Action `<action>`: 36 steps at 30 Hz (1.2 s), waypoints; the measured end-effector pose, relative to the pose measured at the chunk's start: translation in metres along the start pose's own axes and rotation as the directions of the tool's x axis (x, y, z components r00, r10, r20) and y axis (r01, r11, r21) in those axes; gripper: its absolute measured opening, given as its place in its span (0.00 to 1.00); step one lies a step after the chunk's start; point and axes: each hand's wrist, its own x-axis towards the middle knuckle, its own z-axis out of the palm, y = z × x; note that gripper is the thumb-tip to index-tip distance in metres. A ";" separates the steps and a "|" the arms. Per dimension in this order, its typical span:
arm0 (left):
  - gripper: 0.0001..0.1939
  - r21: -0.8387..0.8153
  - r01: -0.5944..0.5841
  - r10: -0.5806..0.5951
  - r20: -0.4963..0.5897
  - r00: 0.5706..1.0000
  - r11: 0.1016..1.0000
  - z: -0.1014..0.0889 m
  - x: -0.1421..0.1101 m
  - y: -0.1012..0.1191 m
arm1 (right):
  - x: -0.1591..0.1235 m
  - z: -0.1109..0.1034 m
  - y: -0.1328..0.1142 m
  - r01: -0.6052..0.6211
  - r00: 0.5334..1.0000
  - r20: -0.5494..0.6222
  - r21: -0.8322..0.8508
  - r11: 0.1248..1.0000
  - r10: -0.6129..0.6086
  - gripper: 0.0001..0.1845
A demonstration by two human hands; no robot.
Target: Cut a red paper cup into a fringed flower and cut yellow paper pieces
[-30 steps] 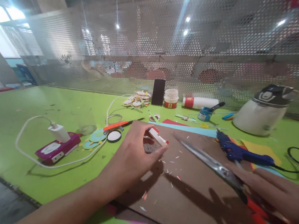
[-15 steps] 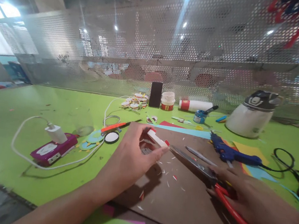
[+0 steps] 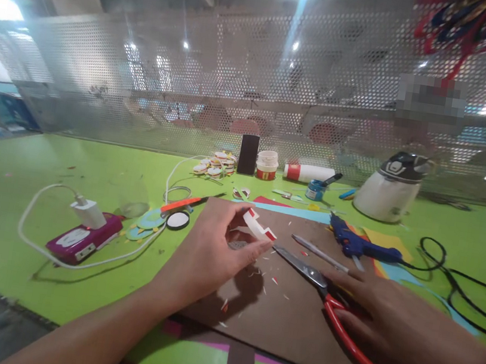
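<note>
Pinched between the thumb and fingers of my left hand (image 3: 220, 245) is a small white paper-cup piece (image 3: 255, 227) with red-marked, notched ends. It is held above the brown board (image 3: 294, 334). Large scissors (image 3: 303, 269) with red handles lie on the board, blades together, their tip just right of my left thumb. Over the handles is my right hand (image 3: 382, 316), its fingers stretched and apart, partly hiding one handle. The fingertips are close to a pen (image 3: 318, 253); whether they touch it cannot be made out. Small paper scraps (image 3: 274, 280) are scattered on the board.
A blue glue gun (image 3: 361, 241) with a black cord lies at the right, before a white kettle (image 3: 385, 196). On the left are a purple power strip (image 3: 84, 238) and an orange cutter (image 3: 183, 204). A phone (image 3: 248, 154) stands behind, beside paper cups (image 3: 267, 166).
The scissors have come down onto the board, and my right hand has loosened from their handles. My left hand has tilted the cup piece, so its notched edge shows more. The view has shifted slightly.
</note>
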 end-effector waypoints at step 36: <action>0.15 0.460 -0.224 0.114 0.254 0.960 0.859 0.003 -0.009 0.015 | -0.003 -0.020 -0.075 0.382 0.856 -0.478 0.332 0.862 -0.195 0.30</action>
